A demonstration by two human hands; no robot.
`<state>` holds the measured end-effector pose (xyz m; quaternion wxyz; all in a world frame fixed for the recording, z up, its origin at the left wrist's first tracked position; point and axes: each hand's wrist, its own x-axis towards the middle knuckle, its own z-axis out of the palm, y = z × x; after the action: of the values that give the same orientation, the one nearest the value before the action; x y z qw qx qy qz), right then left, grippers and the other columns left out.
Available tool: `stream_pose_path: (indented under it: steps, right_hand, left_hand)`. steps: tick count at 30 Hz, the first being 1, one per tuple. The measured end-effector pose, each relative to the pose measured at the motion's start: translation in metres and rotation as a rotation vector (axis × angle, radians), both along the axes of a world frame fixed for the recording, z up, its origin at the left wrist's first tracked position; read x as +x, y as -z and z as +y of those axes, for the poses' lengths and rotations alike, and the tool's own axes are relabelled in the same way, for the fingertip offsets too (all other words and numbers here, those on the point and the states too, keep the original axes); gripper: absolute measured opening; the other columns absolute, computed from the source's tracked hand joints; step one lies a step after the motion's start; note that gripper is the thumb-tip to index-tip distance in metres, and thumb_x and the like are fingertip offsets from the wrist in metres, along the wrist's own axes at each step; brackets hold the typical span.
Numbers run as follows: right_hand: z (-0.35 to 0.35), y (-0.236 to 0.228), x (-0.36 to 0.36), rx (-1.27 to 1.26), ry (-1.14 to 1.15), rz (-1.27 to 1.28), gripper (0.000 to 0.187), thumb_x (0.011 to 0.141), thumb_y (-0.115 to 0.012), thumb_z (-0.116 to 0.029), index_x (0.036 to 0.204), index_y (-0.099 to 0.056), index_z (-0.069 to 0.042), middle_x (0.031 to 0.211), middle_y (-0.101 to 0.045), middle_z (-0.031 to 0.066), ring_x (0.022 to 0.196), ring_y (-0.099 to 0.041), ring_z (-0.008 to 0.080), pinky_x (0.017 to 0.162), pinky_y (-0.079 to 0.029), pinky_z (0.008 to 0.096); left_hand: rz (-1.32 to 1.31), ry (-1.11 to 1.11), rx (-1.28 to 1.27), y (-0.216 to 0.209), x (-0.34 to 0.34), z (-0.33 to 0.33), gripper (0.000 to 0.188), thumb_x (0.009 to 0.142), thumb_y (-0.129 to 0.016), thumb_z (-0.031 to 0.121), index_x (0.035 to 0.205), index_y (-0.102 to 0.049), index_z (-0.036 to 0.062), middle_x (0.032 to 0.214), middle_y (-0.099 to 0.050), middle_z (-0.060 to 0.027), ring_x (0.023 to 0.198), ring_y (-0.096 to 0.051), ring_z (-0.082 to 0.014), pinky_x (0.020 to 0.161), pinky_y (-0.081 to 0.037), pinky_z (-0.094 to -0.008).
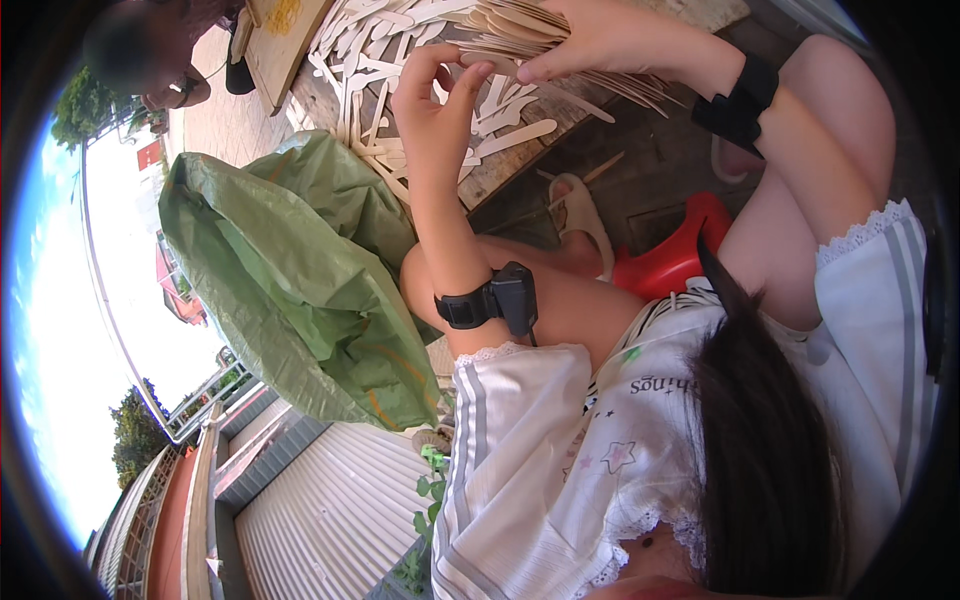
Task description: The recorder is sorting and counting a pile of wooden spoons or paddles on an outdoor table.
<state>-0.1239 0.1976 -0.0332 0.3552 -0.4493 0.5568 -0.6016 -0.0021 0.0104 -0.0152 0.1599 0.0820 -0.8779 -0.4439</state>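
Note:
My right hand [612, 42] is wrapped round a thick fanned bundle of flat wooden sticks [512, 28] with rounded ends. The sticks stick out on both sides of its fingers. Close by, the thumb and forefinger of my left hand [436, 105] are pinched together at the end of one stick [488, 62] beside the bundle. Below both hands, many loose pale wooden sticks [515, 138] lie in a jumbled heap on a worn wooden table [490, 185]; some have a shaped, wider end.
A large green plastic sack [290, 270] stands left of my left arm against the table. Under the table are a red plastic stool [665, 255] and a sandalled foot [580, 225]. Another person [150, 50] is at the upper left, near a wooden board [285, 50].

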Motion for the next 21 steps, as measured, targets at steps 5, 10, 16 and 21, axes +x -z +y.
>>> stream_pose_path:
  steps: [5,10,16,21]
  right_hand:
    - [0.003,0.0,0.008,0.13,0.041,-0.221,0.033,0.083,-0.066,-0.013,0.112,-0.061,0.002,0.092,-0.067,0.008,0.084,-0.059,0.012,0.077,-0.048,0.0264]
    - [0.0,0.01,0.0,-0.017,0.248,-0.428,0.034,0.084,-0.062,-0.009,0.116,-0.056,0.003,0.101,-0.064,0.0078,0.083,-0.058,0.0113,0.073,-0.047,0.0243]
    - [0.003,0.011,-0.01,0.006,0.453,-0.645,0.019,0.085,-0.063,-0.015,0.097,-0.065,0.0,0.09,-0.066,0.0065,0.081,-0.058,0.0132,0.073,-0.046,0.0243]
    - [0.005,0.011,-0.009,0.032,0.474,-0.6,0.019,0.087,-0.062,-0.018,0.096,-0.065,-0.001,0.089,-0.066,0.0061,0.082,-0.058,0.013,0.074,-0.045,0.0244]
  left_hand:
    - [0.155,-0.103,-0.073,0.007,-0.018,0.011,0.03,0.084,-0.065,0.011,0.111,-0.055,0.0006,0.106,-0.056,-0.0071,0.086,-0.05,-0.0156,0.079,-0.04,-0.0292]
    - [0.007,-0.166,-0.584,0.055,-0.04,-0.016,0.047,0.092,-0.049,0.017,0.135,-0.041,0.0017,0.141,-0.032,-0.0236,0.13,-0.032,-0.0394,0.105,-0.027,-0.047]
    - [-0.094,-0.046,-0.837,0.058,-0.032,-0.014,0.04,0.09,-0.05,0.018,0.128,-0.048,0.008,0.128,-0.054,-0.0154,0.133,-0.033,-0.0377,0.108,-0.017,-0.0549]
    - [-0.044,-0.092,-0.85,0.053,-0.027,-0.02,0.015,0.087,-0.058,0.021,0.096,-0.061,0.0097,0.105,-0.062,-0.0069,0.116,-0.046,-0.031,0.104,-0.021,-0.0529]
